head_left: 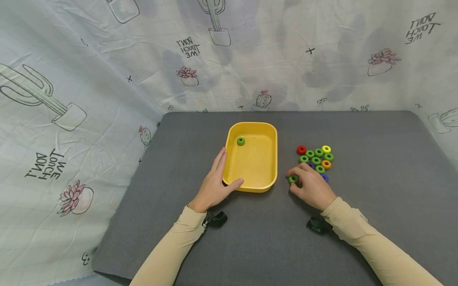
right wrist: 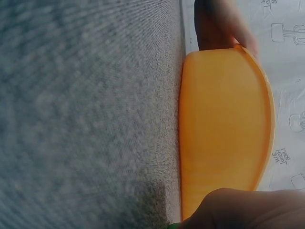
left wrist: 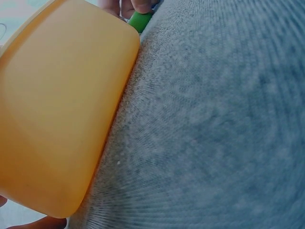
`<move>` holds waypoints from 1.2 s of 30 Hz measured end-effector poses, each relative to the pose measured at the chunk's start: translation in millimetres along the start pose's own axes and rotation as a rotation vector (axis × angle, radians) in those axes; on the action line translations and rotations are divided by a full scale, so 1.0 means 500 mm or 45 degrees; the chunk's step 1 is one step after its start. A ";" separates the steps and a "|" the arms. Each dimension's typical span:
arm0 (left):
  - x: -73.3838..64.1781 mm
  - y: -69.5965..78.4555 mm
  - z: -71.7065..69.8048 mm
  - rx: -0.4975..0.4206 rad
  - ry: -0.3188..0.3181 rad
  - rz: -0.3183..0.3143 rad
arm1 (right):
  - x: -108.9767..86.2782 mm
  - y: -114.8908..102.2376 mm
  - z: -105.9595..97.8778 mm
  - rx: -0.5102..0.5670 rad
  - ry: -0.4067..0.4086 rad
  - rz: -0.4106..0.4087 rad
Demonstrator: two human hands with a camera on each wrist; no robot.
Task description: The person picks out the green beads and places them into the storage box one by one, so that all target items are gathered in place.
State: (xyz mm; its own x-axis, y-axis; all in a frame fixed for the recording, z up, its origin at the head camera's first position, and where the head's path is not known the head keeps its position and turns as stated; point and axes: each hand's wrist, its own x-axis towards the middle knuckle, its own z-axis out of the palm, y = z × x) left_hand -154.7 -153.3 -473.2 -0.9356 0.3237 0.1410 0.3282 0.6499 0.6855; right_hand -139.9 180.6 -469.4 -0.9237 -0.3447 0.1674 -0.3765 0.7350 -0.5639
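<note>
Currently, the right hand pinches a green ring between thumb and fingers, right of the yellow tray, beside the coloured rings; the left hand, thumb spread from straight fingers, touches the tray's near-left corner.

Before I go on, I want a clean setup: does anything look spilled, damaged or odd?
Nothing looks spilled or damaged: the yellow tray stands upright, and the loose rings sit grouped beside it. Only the lettering on the cloth looks odd, since it appears flipped.
</note>
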 end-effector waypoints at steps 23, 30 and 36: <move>-0.001 -0.003 0.000 0.003 0.005 -0.006 | 0.002 -0.001 0.001 0.003 -0.005 -0.017; 0.000 -0.005 0.000 -0.001 0.020 0.017 | 0.003 -0.001 0.000 0.010 0.063 -0.040; 0.000 -0.004 0.002 -0.002 0.009 0.002 | 0.003 -0.003 -0.004 0.046 0.116 -0.062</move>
State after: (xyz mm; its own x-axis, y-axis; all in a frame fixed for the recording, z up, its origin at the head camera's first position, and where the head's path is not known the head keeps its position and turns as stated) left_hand -155.1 -154.2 -475.2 -0.9360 0.3200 0.1468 0.3293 0.6486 0.6862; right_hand -140.8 180.0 -466.9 -0.9077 -0.3235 0.2674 -0.4197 0.6966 -0.5819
